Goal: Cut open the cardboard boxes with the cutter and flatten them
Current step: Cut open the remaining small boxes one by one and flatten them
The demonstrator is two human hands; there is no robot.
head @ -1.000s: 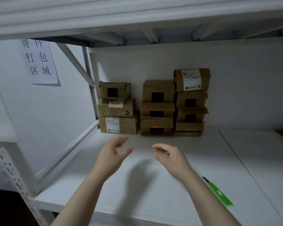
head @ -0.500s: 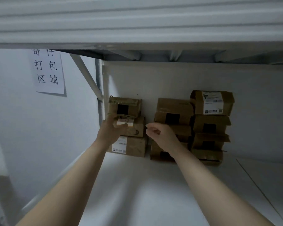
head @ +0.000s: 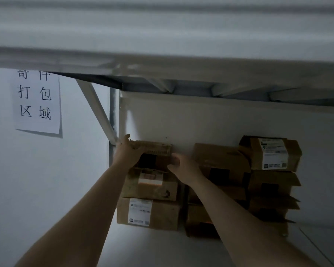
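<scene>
Over the white shelf [head: 162, 251], left hand [head: 126, 152] and right hand [head: 182, 167] clasp opposite ends of the top cardboard box [head: 156, 150] — it sits atop the left stack, against the back panel [head: 181, 120]. Farther left, a paper sign [head: 37, 105] hangs on the wall.

Place: parcel storeroom or packing area
Shelving: white metal rack [head: 94, 109]
Goods: stacked cardboard boxes [head: 270, 153] with shipping labels [head: 139, 211]
Wall: printed paper sign [head: 37, 102]

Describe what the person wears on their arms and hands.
Nothing worn shows. The left hand and right hand are bare, without gloves; no watch or bracelet at either wrist. The left arm and right arm are bare to the frame's edge, so no sleeves appear.
</scene>
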